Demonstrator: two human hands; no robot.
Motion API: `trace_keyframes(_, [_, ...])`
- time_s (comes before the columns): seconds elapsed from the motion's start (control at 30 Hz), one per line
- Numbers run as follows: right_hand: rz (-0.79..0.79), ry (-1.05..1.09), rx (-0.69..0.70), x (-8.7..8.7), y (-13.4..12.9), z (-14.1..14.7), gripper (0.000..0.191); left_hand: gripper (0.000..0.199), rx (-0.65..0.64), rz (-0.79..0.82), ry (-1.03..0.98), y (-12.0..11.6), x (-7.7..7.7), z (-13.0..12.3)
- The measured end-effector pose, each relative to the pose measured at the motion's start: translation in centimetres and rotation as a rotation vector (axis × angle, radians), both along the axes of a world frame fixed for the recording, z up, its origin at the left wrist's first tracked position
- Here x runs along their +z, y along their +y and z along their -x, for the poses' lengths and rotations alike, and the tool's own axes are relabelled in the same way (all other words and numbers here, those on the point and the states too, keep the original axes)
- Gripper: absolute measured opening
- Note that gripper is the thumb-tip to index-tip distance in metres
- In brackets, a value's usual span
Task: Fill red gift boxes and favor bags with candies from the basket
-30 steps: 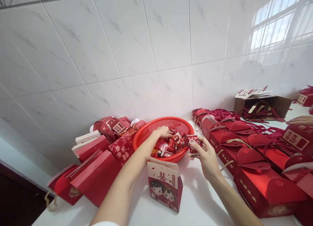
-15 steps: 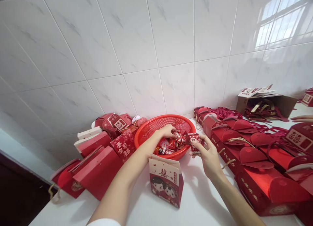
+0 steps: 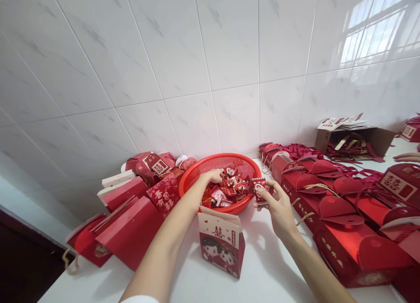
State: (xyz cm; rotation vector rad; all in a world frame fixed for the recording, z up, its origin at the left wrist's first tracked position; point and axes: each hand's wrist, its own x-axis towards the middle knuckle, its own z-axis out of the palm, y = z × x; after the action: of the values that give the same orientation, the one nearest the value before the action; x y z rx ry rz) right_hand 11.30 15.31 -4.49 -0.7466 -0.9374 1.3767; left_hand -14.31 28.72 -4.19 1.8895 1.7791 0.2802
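Note:
My left hand (image 3: pixel 214 176) reaches into a red plastic basket (image 3: pixel 191 169) of wrapped candies (image 3: pixel 233 187). Its fingers curl down at the back left of the pile, and their tips are hidden, so what they grip cannot be made out. Just off the basket's right rim, my right hand (image 3: pixel 277 201) pinches red-wrapped candies (image 3: pixel 259 190) between thumb and fingers. Between my forearms, in front of the basket, a small red and cream gift box (image 3: pixel 220 246) printed with two cartoon figures stands upright on the white table (image 3: pixel 262 268).
Several red gift boxes and bags (image 3: pixel 131 233) crowd the left side. Rows of red handled boxes (image 3: pixel 361 237) fill the right. A cardboard box (image 3: pixel 382 141) of ribbons stands farther back, near another person's hand (image 3: pixel 407 157). White tiled wall (image 3: pixel 210 67) rises behind.
My left hand has shifted left inside the basket, uncovering more candies. My right hand keeps its hold on the candies in about the same place.

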Motion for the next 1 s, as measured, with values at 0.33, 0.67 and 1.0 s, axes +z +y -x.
trace_keyframes(0.33, [-0.018, -0.004, 0.003, -0.3, 0.1, 0.0, 0.044, 0.013, 0.206, -0.04, -0.345, -0.5, 1.7, 0.6])
trace_keyframes(0.67, [-0.017, -0.009, 0.003, -0.2, 0.1, 0.0, 0.042, 0.042, 0.264, -0.146, -0.558, -1.0, 1.8, 1.2])
trace_keyframes(1.0, [0.009, 0.043, 0.013, 0.1, 0.1, -0.2, 0.042, 0.019, 0.142, -0.214, -0.599, -0.4, 2.5, 0.1])
